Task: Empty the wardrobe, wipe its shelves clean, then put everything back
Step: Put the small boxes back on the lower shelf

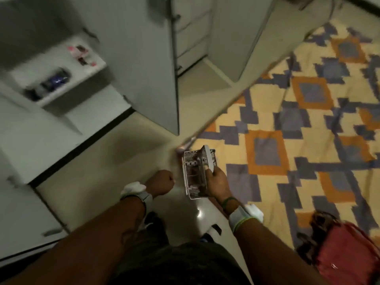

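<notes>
Just beside the patterned cloth (287, 120), right hand (218, 182) grips basket (192, 175); left hand (162, 182) fisted, empty.

Motion blur leaves the dark blue item (56, 80) and the pink-and-red items (81, 54) on the shelf (98, 65) at left unidentifiable. The red bag (347, 256) is cut off at the lower right edge. Contents of the white basket (195, 175) cannot be made out

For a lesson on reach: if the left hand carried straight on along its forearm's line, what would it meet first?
Probably the white basket that the right hand holds, though depth is unclear.
</notes>
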{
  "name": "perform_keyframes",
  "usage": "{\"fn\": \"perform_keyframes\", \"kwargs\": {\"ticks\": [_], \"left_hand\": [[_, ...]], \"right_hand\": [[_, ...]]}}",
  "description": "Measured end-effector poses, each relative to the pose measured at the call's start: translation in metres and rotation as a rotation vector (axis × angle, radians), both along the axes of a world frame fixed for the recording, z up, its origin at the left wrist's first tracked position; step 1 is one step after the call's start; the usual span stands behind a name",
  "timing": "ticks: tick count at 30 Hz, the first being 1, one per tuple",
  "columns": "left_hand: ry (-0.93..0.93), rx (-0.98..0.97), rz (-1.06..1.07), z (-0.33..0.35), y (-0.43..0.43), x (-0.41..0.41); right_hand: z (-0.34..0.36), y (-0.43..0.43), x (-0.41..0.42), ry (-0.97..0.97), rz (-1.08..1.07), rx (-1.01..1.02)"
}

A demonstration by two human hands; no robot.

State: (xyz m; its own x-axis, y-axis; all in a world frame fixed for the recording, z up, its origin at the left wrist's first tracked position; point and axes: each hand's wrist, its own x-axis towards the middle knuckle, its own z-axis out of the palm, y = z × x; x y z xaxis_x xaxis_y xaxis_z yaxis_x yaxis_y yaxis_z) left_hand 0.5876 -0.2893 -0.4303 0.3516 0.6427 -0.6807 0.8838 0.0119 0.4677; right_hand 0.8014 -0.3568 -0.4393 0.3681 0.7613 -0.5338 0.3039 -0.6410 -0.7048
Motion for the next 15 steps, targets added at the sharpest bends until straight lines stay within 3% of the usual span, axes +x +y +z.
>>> {"fn": "perform_keyframes", "kwargs": {"ticks": [9,15], "left_hand": [[0.008,0.09,0.426,0.003,0.084,-0.267],[0.059,0.066,0.67,-0.007,0.121,-0.371]], "right_hand": [[0.017,0.179,-0.242,0.014,0.398,0.049],[0.007,0.279,-0.348,0.078,0.491,0.085]]}}
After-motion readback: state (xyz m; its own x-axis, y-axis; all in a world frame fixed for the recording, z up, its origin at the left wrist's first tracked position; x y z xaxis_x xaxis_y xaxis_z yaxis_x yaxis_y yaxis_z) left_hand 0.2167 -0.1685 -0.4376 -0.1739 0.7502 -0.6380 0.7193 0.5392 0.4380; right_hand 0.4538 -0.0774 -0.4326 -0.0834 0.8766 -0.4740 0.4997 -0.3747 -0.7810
